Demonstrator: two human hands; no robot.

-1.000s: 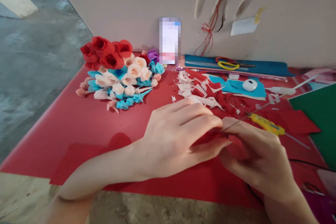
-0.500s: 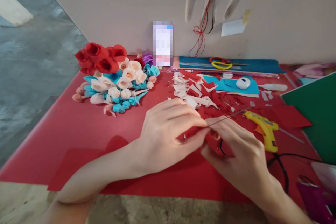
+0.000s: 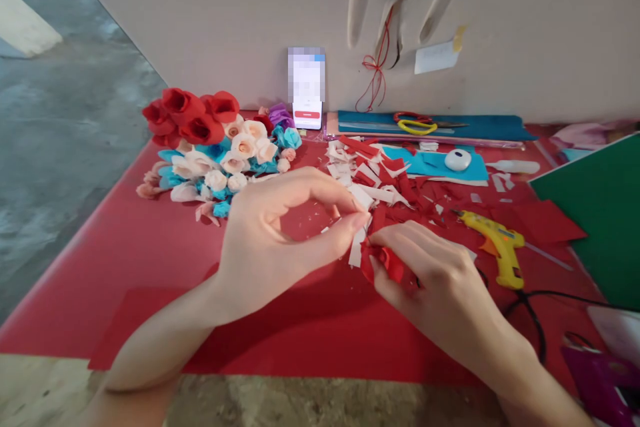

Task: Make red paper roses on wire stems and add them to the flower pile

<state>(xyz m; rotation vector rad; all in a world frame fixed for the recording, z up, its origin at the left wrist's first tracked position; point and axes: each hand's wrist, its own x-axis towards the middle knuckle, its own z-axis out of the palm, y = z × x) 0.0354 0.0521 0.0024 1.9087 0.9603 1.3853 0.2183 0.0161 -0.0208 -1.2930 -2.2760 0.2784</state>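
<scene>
My right hand (image 3: 440,280) has its fingers closed around a small red paper flower (image 3: 383,263), partly hidden by the fingers. Just up and left of it, my left hand (image 3: 285,247) makes a pinch, thumb tip against fingertip. Anything between those tips is too small to make out. Behind the hands lies a heap of red and white paper scraps (image 3: 380,193). A bunch of finished paper flowers (image 3: 245,147), white, blue and pink with large red ones on top, rests beyond my left hand.
To the right lies a yellow glue gun (image 3: 500,247) with a black cord. Scissors (image 3: 417,127) rest on blue paper at the back. A phone (image 3: 307,87) leans against the wall, and a white rounded case (image 3: 457,159) sits nearby. A green board (image 3: 595,207) stands at the right.
The thin dark stick held between both hands no longer shows. My left hand has moved left, and my right hand has shifted slightly left with the red flower, which shows more.
</scene>
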